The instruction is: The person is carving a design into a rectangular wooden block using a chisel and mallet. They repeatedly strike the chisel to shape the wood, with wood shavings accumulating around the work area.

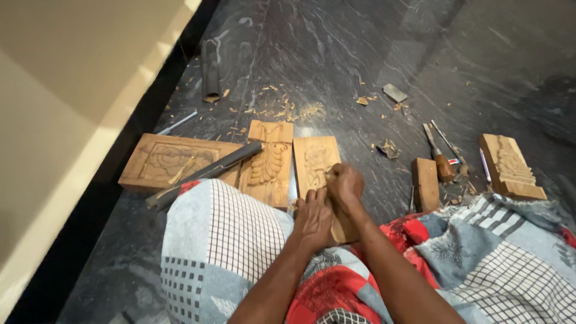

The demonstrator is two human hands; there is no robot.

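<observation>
two hands work a flat carved wooden panel (315,162): left hand (313,219) pressing it, right hand (345,183) fisted, contents unclear.

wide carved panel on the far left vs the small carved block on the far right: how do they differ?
The wide panel lies flat, broad and low; the small carved block is narrower and thicker. The panel bears a flower-like relief inside a raised border; the block shows stepped, ridged carving. A dark bar lies across the panel; nothing rests on the block. Both are pale brown wood on the dark floor.
</observation>
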